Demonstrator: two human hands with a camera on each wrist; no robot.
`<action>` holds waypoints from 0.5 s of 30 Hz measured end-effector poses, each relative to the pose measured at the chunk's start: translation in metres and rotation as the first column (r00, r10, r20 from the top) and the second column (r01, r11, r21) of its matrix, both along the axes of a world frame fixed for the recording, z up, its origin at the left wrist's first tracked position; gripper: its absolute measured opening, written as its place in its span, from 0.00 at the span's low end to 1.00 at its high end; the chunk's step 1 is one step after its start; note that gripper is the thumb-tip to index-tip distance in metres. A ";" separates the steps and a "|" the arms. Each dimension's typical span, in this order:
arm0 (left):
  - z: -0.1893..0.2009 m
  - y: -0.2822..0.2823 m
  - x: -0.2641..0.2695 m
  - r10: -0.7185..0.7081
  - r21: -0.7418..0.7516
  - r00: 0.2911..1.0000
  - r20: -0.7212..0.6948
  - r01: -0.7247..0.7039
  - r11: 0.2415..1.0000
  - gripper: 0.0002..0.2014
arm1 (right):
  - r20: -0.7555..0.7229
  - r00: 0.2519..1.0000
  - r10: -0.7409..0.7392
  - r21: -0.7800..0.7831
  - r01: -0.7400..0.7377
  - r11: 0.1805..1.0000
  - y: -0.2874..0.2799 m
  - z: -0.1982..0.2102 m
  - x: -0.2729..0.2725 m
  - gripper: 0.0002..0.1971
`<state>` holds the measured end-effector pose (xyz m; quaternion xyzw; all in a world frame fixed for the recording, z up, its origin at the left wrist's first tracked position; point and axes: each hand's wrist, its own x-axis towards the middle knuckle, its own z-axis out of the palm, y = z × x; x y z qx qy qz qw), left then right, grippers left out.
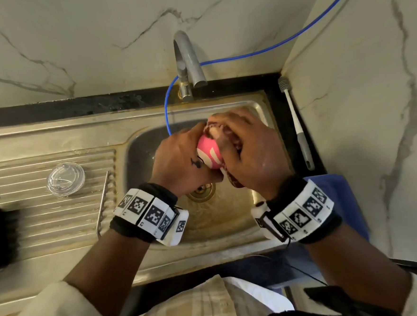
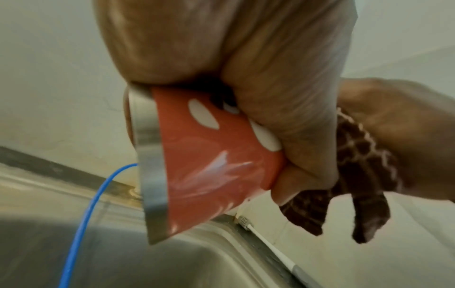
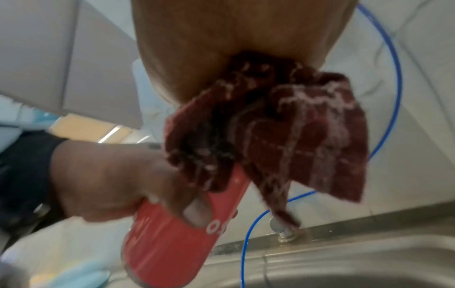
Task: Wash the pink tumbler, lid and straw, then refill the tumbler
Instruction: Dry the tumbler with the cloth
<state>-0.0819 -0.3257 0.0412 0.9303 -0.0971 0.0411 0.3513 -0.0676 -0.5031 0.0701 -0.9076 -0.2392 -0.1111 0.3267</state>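
Steel sink (image 1: 242, 232) set into a black counter edge, with pale veined marble wall behind and on the right, where the wall turns a corner close to the basin. A ribbed drainboard (image 1: 49, 218) runs off to the left of the bowl. On it lies a clear lid (image 1: 65, 179), flat on the ribs, and nearer the bowl a thin metal straw (image 1: 103, 202) lies along the board's edge. A bent tap (image 1: 188, 60) stands at the back rim, its spout over the bowl; a blue hose (image 1: 257, 53) loops from the wall past the tap and down into the basin. A long-handled brush (image 1: 296, 124) lies on the narrow black strip between the sink and the right wall.

Over the bowl, above the drain (image 1: 201, 190), both hands meet. The left hand (image 1: 178, 160) has its fingers and thumb wrapped round the pink tumbler (image 1: 208, 155); the left wrist view shows the tumbler's steel rim band pointing away and down toward the basin. The right hand (image 1: 248, 147) is curled round a dark red cloth (image 3: 283, 124), soapy in places, bunched against the tumbler's other end, with loose corners hanging below the fingers.

Room to move is tight on the right, where wall and brush crowd the basin. To the left the drainboard gives more space beyond the lid, up to a dark object at the far edge that I cannot make out.
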 end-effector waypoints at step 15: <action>-0.008 -0.008 -0.007 -0.008 -0.398 0.988 -0.154 -0.055 0.916 0.41 | 0.096 0.995 -0.022 0.108 0.011 0.994 -0.008 -0.016 -0.024 0.21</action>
